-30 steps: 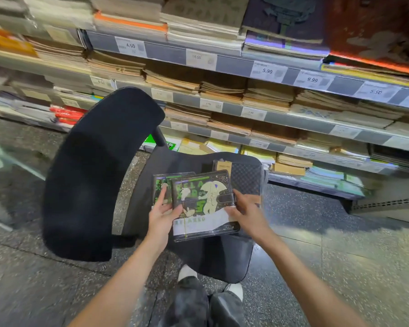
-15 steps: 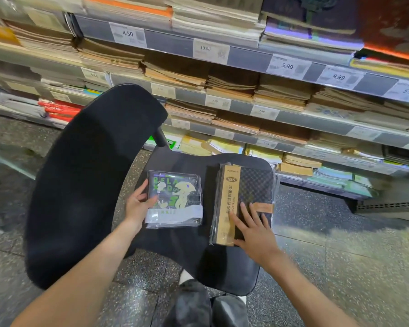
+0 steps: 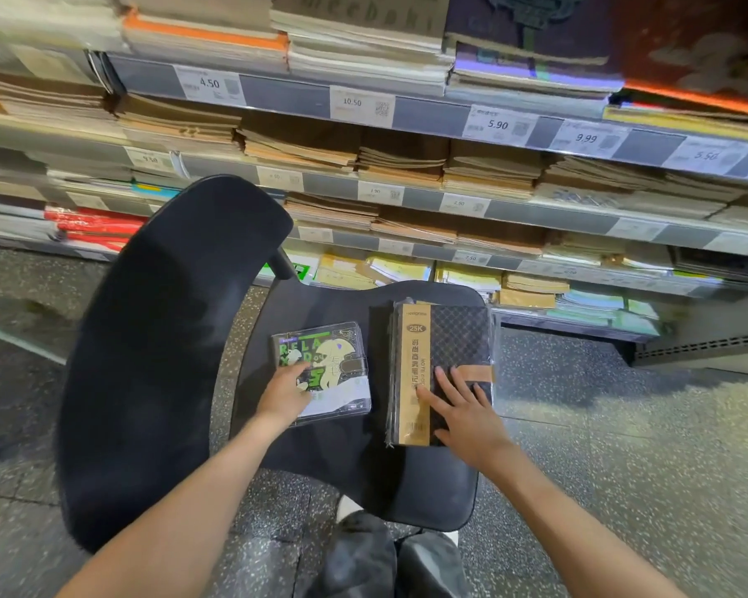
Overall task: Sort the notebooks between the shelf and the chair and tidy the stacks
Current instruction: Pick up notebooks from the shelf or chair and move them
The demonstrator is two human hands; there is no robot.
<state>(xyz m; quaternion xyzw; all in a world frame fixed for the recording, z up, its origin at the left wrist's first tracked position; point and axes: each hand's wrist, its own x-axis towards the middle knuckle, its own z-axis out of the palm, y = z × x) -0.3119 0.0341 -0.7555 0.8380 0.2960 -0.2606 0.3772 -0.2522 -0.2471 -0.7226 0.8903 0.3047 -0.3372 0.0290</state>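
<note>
Both palms lie flat with fingers loose, left hand (image 3: 282, 392) on the small green-and-black cartoon notebook (image 3: 322, 373) mid-seat of the black office chair (image 3: 355, 476), right hand (image 3: 465, 414) on the gold-banded black notebook stack (image 3: 443, 364) near the seat's right edge; shrink-wrap looks slippery, so pinching the stiff long edges seems safest.

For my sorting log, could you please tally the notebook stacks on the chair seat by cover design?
Green cartoon-cover stack, under the left hand: 1
Dark checked stack with gold band, under the right hand: 1
Total: 2 stacks
</note>
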